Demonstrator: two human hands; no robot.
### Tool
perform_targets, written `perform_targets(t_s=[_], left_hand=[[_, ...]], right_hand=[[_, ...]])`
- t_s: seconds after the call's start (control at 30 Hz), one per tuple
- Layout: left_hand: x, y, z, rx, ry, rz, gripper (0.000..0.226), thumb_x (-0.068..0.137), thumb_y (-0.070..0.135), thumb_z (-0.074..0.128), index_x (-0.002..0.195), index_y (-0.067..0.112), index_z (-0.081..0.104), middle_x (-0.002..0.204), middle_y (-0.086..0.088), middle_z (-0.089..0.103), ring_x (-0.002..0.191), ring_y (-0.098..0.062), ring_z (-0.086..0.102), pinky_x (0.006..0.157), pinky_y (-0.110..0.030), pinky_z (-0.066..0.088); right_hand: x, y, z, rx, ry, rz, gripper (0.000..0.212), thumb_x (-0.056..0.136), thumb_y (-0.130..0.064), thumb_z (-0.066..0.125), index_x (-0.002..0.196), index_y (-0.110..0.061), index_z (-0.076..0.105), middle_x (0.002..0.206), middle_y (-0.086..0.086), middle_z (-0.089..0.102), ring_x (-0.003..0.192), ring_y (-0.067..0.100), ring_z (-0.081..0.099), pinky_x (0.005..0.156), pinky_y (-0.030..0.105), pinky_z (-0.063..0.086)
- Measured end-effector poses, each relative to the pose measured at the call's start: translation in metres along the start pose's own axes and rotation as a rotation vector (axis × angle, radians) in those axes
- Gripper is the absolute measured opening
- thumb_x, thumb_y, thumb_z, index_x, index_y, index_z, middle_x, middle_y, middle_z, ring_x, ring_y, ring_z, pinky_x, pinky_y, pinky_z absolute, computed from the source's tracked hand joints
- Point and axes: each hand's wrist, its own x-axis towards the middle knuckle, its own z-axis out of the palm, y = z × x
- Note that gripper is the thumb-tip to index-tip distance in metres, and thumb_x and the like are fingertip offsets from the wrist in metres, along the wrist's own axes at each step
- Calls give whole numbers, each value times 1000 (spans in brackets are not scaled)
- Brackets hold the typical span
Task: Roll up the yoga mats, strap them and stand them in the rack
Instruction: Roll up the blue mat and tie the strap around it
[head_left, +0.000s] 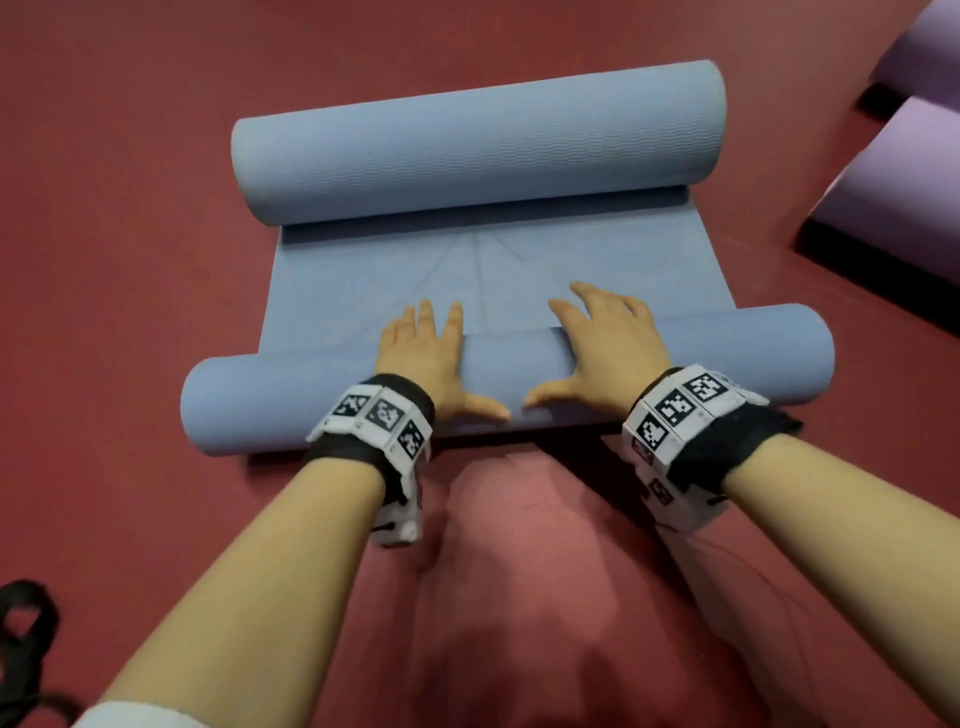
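Pressing blue mat roll (519, 371): left hand (423, 358), right hand (608, 348) flat-fingered; black strap (23, 639) cropped bottom-left.

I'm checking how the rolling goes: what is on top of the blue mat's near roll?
Two hands rest on the near roll: the left hand and the right hand, fingers straight, tips over the flat stretch of mat. What lies beneath their palms is covered.

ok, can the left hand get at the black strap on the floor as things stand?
Probably yes. The black strap lies on the red floor beside the left forearm, with nothing between. The left hand would have to leave the near roll, which the right hand also presses.
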Motion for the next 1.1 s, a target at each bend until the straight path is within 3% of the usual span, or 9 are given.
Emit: perform_targets(t_s=[0.2,0.33,0.43,0.57,0.7,0.8,0.87,1.0,1.1], left_hand=[[23,3,-9,95,451,-41,68,67,70,56,98,11,60,97,-13,59,92,-33,54,76,-39,39],[39,5,9,67,638,18,41,74,49,67,78,9,66,75,-11,64,71,-32,62,61,-33,49],[41,4,15,-49,364,66,92,79,69,43,138,-2,38,143,-25,39,133,-41,34,111,-46,26],[62,-21,-6,78,157,161,121,67,77,53,150,6,0,157,-18,-10,145,-35,-6,116,-44,-1],[89,-29,-22,-12,291,-98,106,75,73,48,149,7,11,155,-23,9,143,-35,10,114,-45,11],[101,-20,-26,76,431,-147,77,82,67,41,127,5,48,130,-23,47,122,-37,41,96,-44,32],[107,-18,-23,59,482,-129,81,82,67,24,111,0,57,112,-23,57,108,-37,50,86,-45,37],[111,-29,-22,126,243,-27,117,64,86,42,142,-1,29,136,-28,42,125,-39,40,105,-43,30],[99,-33,-32,248,215,45,120,55,72,71,142,3,25,130,-21,46,117,-38,46,96,-41,37]], right_hand=[[34,-9,23,53,396,-17,49,80,-54,44,87,-10,64,85,11,62,80,34,60,70,41,43],[45,-8,18,42,271,52,82,75,-74,20,115,-16,64,127,10,59,117,29,53,97,43,32],[53,0,7,-57,11,11,122,51,-95,24,145,-19,33,154,12,26,138,28,30,110,48,19],[77,6,-7,-74,35,39,118,54,-87,52,146,-17,30,153,13,26,137,29,29,110,46,19],[99,5,5,-14,338,58,61,83,-58,51,116,-7,56,118,18,56,110,36,51,89,46,36],[113,11,8,0,239,55,89,71,-77,27,117,-7,56,117,16,59,111,34,52,93,43,36],[119,15,5,-76,99,7,112,53,-89,43,126,-5,47,125,15,53,118,32,48,101,43,32],[131,8,-9,-239,-34,-49,105,45,-73,76,120,-6,44,121,15,54,115,32,51,95,42,37],[132,-3,-23,-288,-48,-54,92,51,-63,81,115,-6,47,116,14,60,108,31,59,92,39,40]])
